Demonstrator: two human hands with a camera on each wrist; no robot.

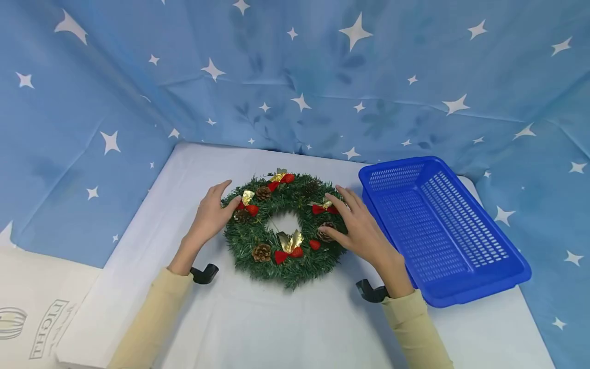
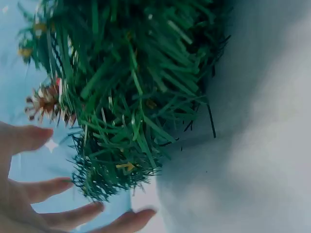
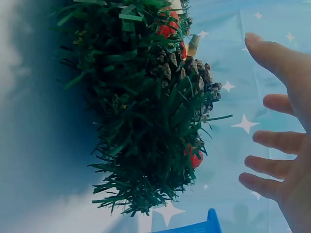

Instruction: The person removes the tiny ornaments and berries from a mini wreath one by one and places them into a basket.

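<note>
Bristly ring-shaped wreath (image 1: 271,243) with scaly pinecones (image 1: 261,252); left grip (image 1: 210,216) and right grip (image 1: 363,231) unclenched

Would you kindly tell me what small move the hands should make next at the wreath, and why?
I would probably bring the right hand inward to the outer edge of the wreath, since the right wrist view shows its fingers spread and apart from the greenery, while the left hand is at the opposite side.

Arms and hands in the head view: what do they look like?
Long, pale yellow sleeves stop short of the left hand and right hand, both ungloved. A black, bent piece juts inward near each sleeve's end.
</note>
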